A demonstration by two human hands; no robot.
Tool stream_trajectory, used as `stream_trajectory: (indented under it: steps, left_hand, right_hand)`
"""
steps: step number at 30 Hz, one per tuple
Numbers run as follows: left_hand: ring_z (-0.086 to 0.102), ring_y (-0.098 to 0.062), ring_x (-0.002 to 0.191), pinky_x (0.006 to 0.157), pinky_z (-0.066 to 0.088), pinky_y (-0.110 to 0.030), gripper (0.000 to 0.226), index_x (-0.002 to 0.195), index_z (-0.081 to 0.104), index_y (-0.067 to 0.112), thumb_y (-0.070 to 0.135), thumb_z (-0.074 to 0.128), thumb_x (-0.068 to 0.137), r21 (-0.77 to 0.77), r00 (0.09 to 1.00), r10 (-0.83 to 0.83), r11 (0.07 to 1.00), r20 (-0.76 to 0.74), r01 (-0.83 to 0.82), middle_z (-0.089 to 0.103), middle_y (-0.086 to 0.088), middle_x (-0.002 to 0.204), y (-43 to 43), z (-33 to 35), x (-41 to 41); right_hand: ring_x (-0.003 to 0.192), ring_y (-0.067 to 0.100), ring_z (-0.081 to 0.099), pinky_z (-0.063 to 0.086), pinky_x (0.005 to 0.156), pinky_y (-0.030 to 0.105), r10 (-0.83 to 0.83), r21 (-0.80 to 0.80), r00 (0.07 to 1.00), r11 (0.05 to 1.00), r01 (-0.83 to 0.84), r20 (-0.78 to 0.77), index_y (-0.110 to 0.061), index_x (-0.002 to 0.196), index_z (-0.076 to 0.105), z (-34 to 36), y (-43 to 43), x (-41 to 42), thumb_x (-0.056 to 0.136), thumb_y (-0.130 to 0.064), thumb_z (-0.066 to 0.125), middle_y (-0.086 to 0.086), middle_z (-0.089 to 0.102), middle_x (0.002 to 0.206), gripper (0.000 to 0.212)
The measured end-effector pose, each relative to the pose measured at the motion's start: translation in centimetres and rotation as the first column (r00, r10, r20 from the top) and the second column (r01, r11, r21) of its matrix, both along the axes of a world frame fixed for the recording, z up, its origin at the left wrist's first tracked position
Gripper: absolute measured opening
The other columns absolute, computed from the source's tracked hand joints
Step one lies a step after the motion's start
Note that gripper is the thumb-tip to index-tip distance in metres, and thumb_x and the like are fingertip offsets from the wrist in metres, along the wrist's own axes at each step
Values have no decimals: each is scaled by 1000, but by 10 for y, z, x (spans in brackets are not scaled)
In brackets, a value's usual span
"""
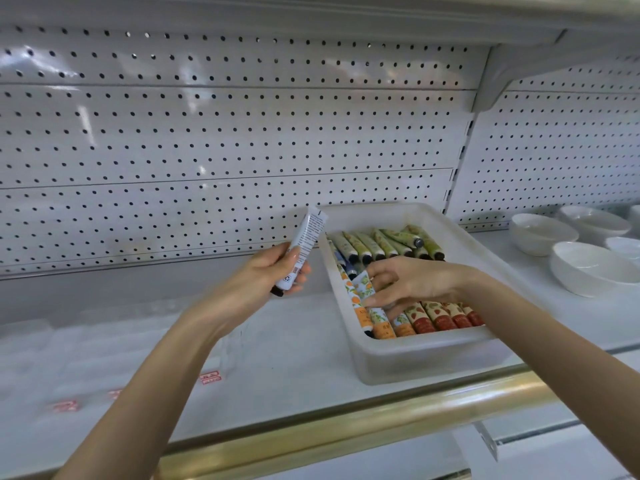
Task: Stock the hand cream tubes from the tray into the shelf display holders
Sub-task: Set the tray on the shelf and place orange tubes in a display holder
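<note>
Fine black print is seen down the back of the white tube point(304, 242), but none of it can be read; a recycling mark and a small square code are made out near its lower end. Lettering on the tubes in the tray point(415, 346) is too blurred to be read, as are the red labels point(210, 377) on the shelf point(294, 358).

The white tube is gripped by the left hand point(273, 271) just left of the tray, above the shelf, and is tilted with its crimped end up and its dark cap down. The forearm is raised from the lower left, and the fingers are curled round the tube's lower half. The right hand point(412, 282) is reached into the tray from the right, palm down, and an orange-printed tube point(363, 287) is pinched between its thumb and fingers, one end raised above the others.

The tray is made of cloudy, translucent plastic, rectangular with rounded corners. Green-printed tubes point(384, 244) are laid in a row at its far end, and strawberry-printed tubes point(443, 317) at its near end. Clear display holders point(104, 341), blurred, are set on the shelf to the left. A glossy white pegboard panel point(225, 133) is seen behind, smooth white bowls point(588, 268) to the right, and a brass-coloured rail point(346, 420) along the shelf's front edge.
</note>
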State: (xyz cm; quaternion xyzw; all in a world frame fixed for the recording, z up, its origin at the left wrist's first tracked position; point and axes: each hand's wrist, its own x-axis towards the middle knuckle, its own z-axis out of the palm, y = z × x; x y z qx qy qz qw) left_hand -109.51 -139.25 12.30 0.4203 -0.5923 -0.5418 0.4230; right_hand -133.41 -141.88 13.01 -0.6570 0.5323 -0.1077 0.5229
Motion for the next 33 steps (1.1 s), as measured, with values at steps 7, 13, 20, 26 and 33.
stream_trajectory:
  steps: [7,13,20,26,33]
  left_hand:
    - [63,-8,77,71,53,-18,19,100,57,16,14,39,96,35,995,-91,995,-51,92,62,-1,90,9,0,7]
    - [69,-16,84,64,54,-23,24,110,54,11,11,60,87,-8,998,-65,998,-20,65,61,-2,94,16,8,20]
    - [69,-12,73,67,56,-25,13,98,56,16,21,58,86,-62,999,-47,997,-20,46,73,6,78,22,14,34]
    - [68,-13,64,57,53,-21,14,97,57,12,22,52,90,-63,995,-33,998,-99,27,73,3,76,34,14,56]
    - [70,-19,83,76,55,-37,22,99,57,14,21,64,80,-93,993,18,995,-117,-29,73,0,87,47,17,86]
  right_hand:
    - [94,9,62,58,77,29,-37,14,997,999,36,65,-9,137,36,3,1,-1,86,-4,63,-5,51,114,58]
    - [113,12,54,53,77,20,-35,-102,986,993,52,165,-18,142,34,12,8,1,89,-6,57,2,47,136,59]
    - [103,15,62,50,91,32,-36,-333,979,937,103,201,-16,119,54,29,28,26,88,-9,60,1,64,114,32]
    - [92,9,62,49,89,36,-92,-468,950,853,229,297,-20,100,63,34,47,50,83,-15,65,-8,67,94,17]
    - [79,3,64,50,70,18,-117,-546,875,740,393,470,-19,97,61,34,74,81,85,-4,62,-10,67,90,20]
